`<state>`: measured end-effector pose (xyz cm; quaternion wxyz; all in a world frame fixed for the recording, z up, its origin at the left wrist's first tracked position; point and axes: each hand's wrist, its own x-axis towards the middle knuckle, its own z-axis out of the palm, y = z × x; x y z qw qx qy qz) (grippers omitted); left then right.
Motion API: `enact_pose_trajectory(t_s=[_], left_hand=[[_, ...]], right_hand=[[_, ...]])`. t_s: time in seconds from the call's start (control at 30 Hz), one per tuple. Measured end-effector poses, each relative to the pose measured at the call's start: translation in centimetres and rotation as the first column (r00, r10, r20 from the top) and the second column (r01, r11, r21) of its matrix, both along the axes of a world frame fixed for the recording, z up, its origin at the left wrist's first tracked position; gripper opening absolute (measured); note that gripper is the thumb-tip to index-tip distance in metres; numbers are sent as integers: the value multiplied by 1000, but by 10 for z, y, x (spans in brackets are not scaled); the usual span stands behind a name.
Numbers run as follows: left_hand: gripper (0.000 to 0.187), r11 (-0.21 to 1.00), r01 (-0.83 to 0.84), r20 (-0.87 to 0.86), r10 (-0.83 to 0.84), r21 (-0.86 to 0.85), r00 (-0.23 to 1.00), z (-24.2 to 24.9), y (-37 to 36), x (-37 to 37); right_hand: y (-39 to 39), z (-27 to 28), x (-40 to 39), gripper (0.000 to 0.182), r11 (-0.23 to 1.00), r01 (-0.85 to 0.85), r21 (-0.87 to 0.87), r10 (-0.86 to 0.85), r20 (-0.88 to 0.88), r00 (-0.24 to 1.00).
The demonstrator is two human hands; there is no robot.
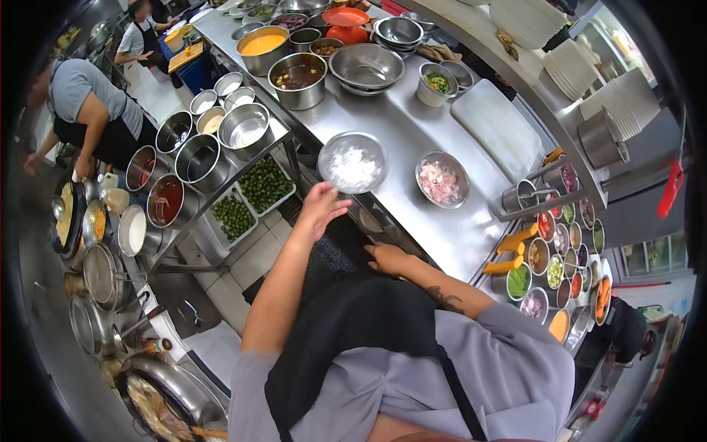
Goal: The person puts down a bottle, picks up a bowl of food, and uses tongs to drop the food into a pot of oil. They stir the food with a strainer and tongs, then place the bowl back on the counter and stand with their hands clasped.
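No text, label, brand, number or sign could be read anywhere in the view.

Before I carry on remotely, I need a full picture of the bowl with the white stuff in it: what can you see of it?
The white-filled bowl is round, wide and open-topped, apparently shiny thin metal, with no lid or handle visible. Loose white contents cover its middle; what they are is unclear. Its opening faces up, and it overlaps the near edge of the metal counter in view. The left hand is at its near rim, fingers spread; whether they touch, I cannot tell.
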<state>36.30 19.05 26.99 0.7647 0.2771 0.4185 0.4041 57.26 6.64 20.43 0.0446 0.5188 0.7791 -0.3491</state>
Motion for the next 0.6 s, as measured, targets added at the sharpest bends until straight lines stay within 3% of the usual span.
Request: enact_pose_trajectory(t_s=[0.07,0.17,0.3,0.33,0.5,0.6], left_hand=[[53,996,89,-25,-90,-18,996,-4,14,20],[53,994,109,-92,-111,-24,990,-13,15,22],[28,993,-65,-216,42,-100,976,-80,-5,-31],[15,977,-144,-199,111,-157,974,-88,-13,-50],[11,846,-494,-337,414,-199,845,-126,-80,-176],[13,679,-722,-509,579,-130,637,-170,-126,-259]], right_hand=[[-7,5,16,52,996,92,-23,-91,18,996],[-11,1,32,53,990,135,-50,-138,-58,989],[-4,-6,34,53,990,120,-73,-125,-68,990],[0,-6,30,51,992,106,-66,-110,-61,992],[34,-27,-3,48,994,10,-106,-15,-45,999],[56,-34,-31,46,993,-73,-97,66,-70,995]])
